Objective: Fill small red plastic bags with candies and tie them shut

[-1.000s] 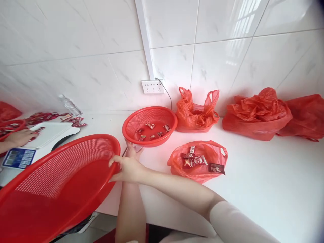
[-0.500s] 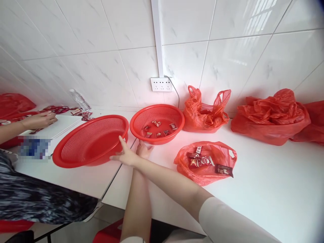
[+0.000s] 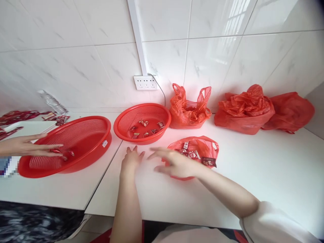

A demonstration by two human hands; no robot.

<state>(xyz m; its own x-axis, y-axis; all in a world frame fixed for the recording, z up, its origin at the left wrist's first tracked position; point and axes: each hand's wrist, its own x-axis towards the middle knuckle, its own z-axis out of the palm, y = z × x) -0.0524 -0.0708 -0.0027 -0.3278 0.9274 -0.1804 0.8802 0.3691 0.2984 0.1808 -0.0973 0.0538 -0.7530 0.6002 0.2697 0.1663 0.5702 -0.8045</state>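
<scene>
Head view: The left hand [image 3: 131, 160] is empty, fingers slightly spread, just near of the round basket [image 3: 126, 118]; contact with the rim cannot be confirmed. The right hand [image 3: 174, 162], motion-blurred with fingers spread, covers the near-left part of the red bag [image 3: 209, 143] and hides some of its packets [image 3: 193, 154]. The round basket sits on the surface [image 3: 240, 182], far of both hands. At left, a co-worker's hand [image 3: 32, 147], cut at the forearm by the frame, overlaps the large basket [image 3: 88, 160]; the packets at its fingertips are blurred.
</scene>
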